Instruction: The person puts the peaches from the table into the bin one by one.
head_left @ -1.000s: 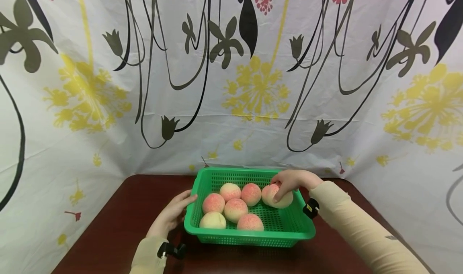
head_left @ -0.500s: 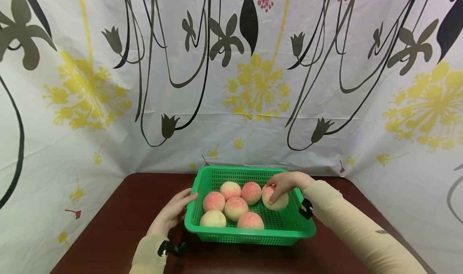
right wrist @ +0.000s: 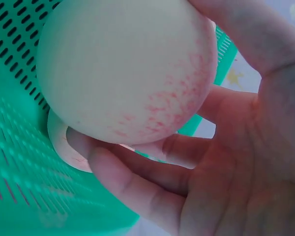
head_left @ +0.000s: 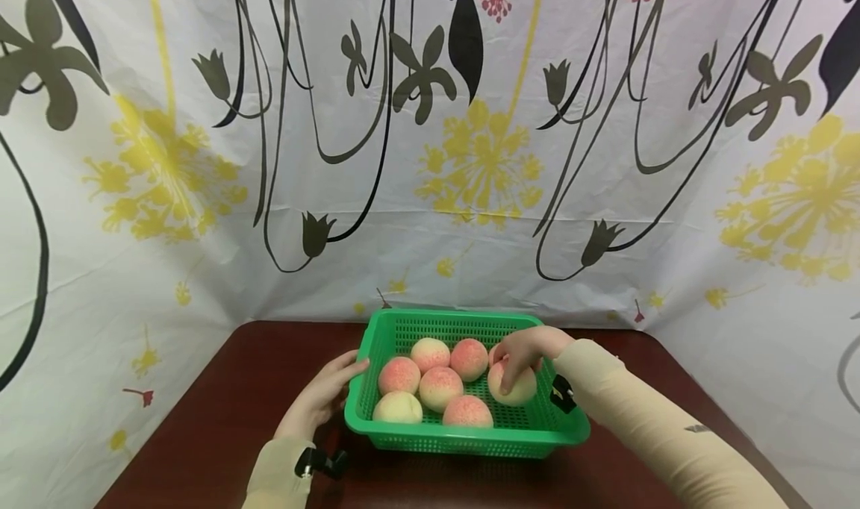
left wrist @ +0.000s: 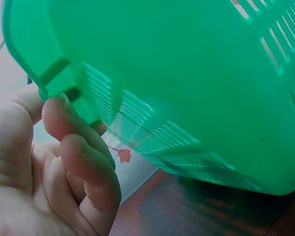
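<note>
In the head view a green plastic basket (head_left: 463, 436) with slotted walls holds several pink-and-cream peaches. My left hand (head_left: 324, 391) grips its left rim, the thumb over the edge; the left wrist view shows the curled fingers (left wrist: 88, 167) against the rim's underside. At the basket's right side my right hand (head_left: 527, 348) holds a peach (head_left: 520, 391) between thumb and fingers. Up close in the right wrist view, that peach (right wrist: 123, 64) shows a pale side with pink specks. Behind it sits another peach (right wrist: 61, 147), partly hidden by the held one and my fingers.
Toward the basket's left and middle lie the other peaches, among them a mostly cream one (head_left: 398, 408) and a pinker one (head_left: 468, 412) along the near wall. The basket stands on a dark red-brown table (head_left: 201, 419). A flower-printed cloth (head_left: 430, 270) hangs around the table's back and sides.
My right hand has shifted left, then slightly toward the near side, with the peach in its grasp. The left hand stays on the basket rim.
</note>
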Demonstrator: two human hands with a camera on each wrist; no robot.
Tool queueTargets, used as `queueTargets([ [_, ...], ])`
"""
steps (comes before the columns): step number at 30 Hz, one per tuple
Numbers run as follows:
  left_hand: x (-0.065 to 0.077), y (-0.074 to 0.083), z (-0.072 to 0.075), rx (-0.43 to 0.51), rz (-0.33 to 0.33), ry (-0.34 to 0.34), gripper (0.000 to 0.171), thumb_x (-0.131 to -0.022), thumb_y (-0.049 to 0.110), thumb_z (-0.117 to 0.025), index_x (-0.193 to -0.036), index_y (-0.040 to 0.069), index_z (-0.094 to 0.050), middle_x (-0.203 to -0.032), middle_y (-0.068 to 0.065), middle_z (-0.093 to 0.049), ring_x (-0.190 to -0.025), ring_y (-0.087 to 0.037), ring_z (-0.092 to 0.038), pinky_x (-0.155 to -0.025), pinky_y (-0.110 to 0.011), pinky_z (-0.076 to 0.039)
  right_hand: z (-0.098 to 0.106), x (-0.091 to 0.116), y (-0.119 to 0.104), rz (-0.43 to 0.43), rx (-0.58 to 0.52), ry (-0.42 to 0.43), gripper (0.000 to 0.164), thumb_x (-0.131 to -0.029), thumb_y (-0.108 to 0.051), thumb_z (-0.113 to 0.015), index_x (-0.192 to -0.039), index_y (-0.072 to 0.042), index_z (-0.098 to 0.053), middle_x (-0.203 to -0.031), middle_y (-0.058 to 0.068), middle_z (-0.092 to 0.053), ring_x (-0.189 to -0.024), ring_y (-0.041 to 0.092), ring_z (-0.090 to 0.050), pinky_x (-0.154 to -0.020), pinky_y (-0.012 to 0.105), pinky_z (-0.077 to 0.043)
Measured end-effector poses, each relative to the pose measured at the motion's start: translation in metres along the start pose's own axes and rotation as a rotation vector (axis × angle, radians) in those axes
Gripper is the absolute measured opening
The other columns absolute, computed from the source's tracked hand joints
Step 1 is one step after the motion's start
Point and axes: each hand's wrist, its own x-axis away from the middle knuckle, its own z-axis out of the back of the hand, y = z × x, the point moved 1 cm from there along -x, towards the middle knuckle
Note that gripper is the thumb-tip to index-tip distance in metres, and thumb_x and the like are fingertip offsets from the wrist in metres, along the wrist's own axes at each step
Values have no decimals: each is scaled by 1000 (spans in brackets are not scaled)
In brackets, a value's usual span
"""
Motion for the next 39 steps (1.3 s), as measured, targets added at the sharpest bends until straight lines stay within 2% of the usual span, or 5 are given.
queueTargets([
  [8,1,0,2,12,4,-2,65,-96,42,-60,-148,9,-38,-121,-18,-61,-86,-23,-68,-67,-33,-54,-2,-10,0,3,29,-67,36,-83,-25,-78,-116,-19,-64,-110,-3,-56,-82,14,-52,-65,36,-45],
  [21,-1,-1,2,11,2,5,64,-97,41,-58,-148,8,-37,-130,-24,-54,-96,-29,-67,-74,-38,-55,-6,-12,-1,-16,98,-70,39,-81,-22,-80,-117,-20,-65,-114,-5,-54,-94,16,-50,-73,41,-43],
  [28,-1,1,1,2,7,3,65,-96,43,-59,-148,9,-37,-117,-20,-62,-80,-19,-68,-65,-32,-54,-10,-10,1,-45,58,-45,52,-80,-21,-81,-128,-17,-61,-124,-1,-53,-84,15,-49,-62,37,-41],
  [35,-2,1,1,1,2,-1,62,-98,41,-57,-148,9,-38,-111,-17,-65,-71,-14,-66,-58,-28,-49,-15,-12,5,-34,2,-54,53,-79,-19,-82,-128,-14,-62,-129,2,-53,-102,16,-52,-86,42,-48],
  [39,-2,0,1,0,-1,-3,62,-98,40,-57,-148,9,-38,-112,-18,-64,-73,-14,-66,-58,-28,-49,-17,-11,6,-33,29,-50,48,-80,-20,-82,-124,-16,-65,-119,0,-56,-89,15,-51,-73,36,-45],
])
